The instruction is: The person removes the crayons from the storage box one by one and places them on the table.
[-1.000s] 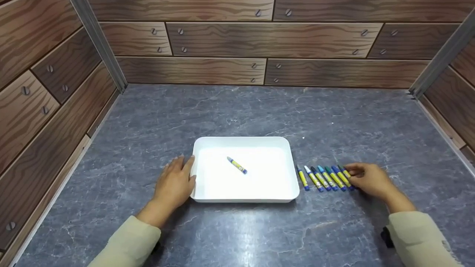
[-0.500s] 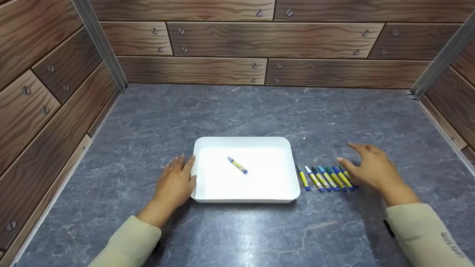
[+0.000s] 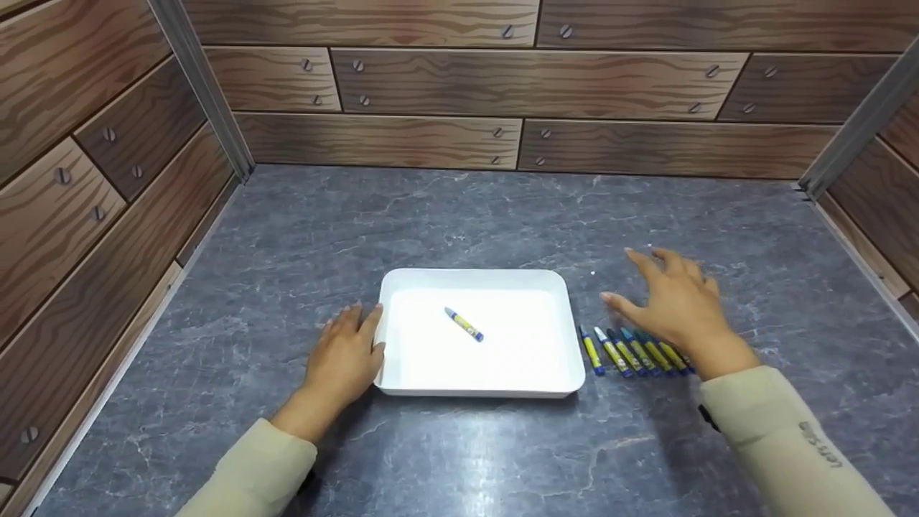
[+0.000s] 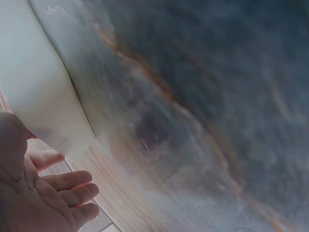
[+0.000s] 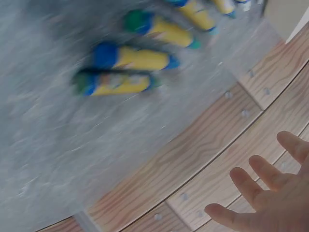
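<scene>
A white rectangular tray (image 3: 481, 393) rests on the table with one yellow-and-blue crayon (image 3: 464, 324) lying inside it. My left hand (image 3: 343, 362) touches the tray's left side, fingers extended and relaxed along the rim; the left wrist view shows its fingers (image 4: 72, 181) beside the tray wall. To the right of the tray lies a row of several crayons (image 3: 623, 352) in yellow wrappers with differently coloured tips. Over the right end of that row hovers my right hand (image 3: 678, 301), fingers spread and holding nothing. It partly covers the crayons in the head view; the right wrist view shows a crayon (image 5: 140, 58) nearby.
Wood-patterned panels (image 3: 538, 82) wall the back and both sides of the grey marbled table (image 3: 431, 215). Metal corner posts (image 3: 208, 93) stand at the rear. A small white speck (image 3: 592, 273) lies behind the crayon row.
My right hand has let go of the rightmost crayon, lifted, and moved left and away over the row, its fingers spreading. My left hand stays at the tray.
</scene>
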